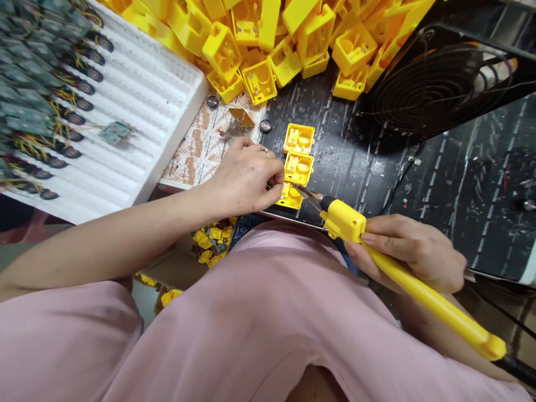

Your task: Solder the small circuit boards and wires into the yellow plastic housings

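Observation:
Three small yellow plastic housings stand in a column on the black bench: the far housing (pixel 298 138), the middle housing (pixel 298 168) and the near housing (pixel 290 196). My left hand (pixel 251 176) is closed in a pinch at the left side of the near housing. Whatever lies between its fingertips is too hidden to make out. In my right hand (pixel 412 251) is a yellow soldering iron (pixel 349 220), gripped around its body. The iron's metal tip reaches over the near housing, close to my left fingers.
A white foam tray (pixel 154 111) at left holds several circuit boards (pixel 29 72) with wires and round black parts. Many yellow housings (pixel 259 81) are heaped at the back. A black fan (pixel 435 84) stands back right. A loose orange-brown board (pixel 242 117) lies beyond my left hand.

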Available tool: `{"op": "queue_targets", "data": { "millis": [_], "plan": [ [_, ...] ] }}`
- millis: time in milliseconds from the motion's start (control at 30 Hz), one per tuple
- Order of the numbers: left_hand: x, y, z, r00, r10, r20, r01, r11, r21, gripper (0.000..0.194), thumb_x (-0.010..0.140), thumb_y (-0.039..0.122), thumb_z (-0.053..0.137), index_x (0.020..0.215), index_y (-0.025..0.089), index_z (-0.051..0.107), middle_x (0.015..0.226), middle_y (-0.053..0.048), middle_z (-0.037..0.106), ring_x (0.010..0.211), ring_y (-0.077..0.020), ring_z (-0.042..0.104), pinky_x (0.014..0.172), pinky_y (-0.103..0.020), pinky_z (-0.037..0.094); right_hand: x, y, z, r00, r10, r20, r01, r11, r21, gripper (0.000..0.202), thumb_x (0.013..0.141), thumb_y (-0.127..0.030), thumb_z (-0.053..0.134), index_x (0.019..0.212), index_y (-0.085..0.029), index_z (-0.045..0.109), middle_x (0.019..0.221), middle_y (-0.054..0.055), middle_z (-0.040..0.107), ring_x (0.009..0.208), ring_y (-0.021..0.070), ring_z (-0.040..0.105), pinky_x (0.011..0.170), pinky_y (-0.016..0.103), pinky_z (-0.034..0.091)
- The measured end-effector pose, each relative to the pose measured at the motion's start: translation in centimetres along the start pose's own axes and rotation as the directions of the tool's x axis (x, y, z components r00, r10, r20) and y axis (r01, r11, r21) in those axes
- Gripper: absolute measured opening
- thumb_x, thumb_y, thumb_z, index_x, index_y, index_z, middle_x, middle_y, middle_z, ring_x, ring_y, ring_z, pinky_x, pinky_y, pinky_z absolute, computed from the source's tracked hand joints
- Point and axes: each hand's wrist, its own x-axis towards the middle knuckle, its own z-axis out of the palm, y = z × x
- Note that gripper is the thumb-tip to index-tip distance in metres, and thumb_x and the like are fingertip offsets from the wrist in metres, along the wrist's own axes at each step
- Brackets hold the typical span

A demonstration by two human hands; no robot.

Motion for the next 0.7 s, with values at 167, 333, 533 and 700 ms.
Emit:
{"op": "queue_targets", "data": {
  "millis": [167,333,533,700],
  "plan": [
    [0.9,0.3,-0.7,0.997,0.039,0.065,-0.044,0.996,0.082,0.025,0.093,0.030,0.055,0.083,0.022,0.077,0.082,-0.004,0.076,0.096,-0.0293,0.076,0.109,-0.053,0.047,0.9,0.1,0.7,0.997,-0.077,0.028,0.076,0.997,0.020,0.021,0.103,-0.014,0.083,0.098,-0.022,0.064,0.080,-0.001,0.079,0.066,0.0112,0.078,0.063,0.018,0.064],
    [1.6,0.3,-1.1,0.989,0.080,0.123,-0.095,0.988,0.125,0.023,0.094,0.028,0.057,0.081,0.022,0.075,0.079,-0.002,0.072,0.098,-0.0276,0.075,0.104,-0.046,0.050,1.3,-0.1,-0.1,0.990,-0.098,0.100,0.094,0.995,0.037,0.023,0.098,-0.015,0.090,0.098,-0.020,0.068,0.084,0.001,0.082,0.067,0.0120,0.077,0.065,0.021,0.065],
    [1.6,0.2,-1.3,0.985,0.109,0.136,-0.129,0.980,0.149,0.022,0.094,0.028,0.056,0.083,0.022,0.075,0.080,-0.002,0.072,0.099,-0.0275,0.075,0.102,-0.043,0.050,0.9,0.3,-0.8,0.998,0.035,0.056,-0.036,0.999,0.013,0.026,0.094,-0.017,0.092,0.088,-0.025,0.068,0.082,-0.002,0.078,0.068,0.0135,0.076,0.062,0.024,0.062],
    [1.7,0.6,-1.6,0.983,0.102,0.155,-0.131,0.973,0.188,0.021,0.093,0.025,0.058,0.081,0.022,0.074,0.080,-0.004,0.074,0.094,-0.0280,0.075,0.092,-0.042,0.048,0.2,0.6,-0.7,1.000,0.029,-0.006,-0.029,0.998,0.048,0.023,0.096,-0.014,0.089,0.099,-0.025,0.069,0.084,-0.002,0.079,0.069,0.0130,0.076,0.060,0.023,0.062]
  ]
}}
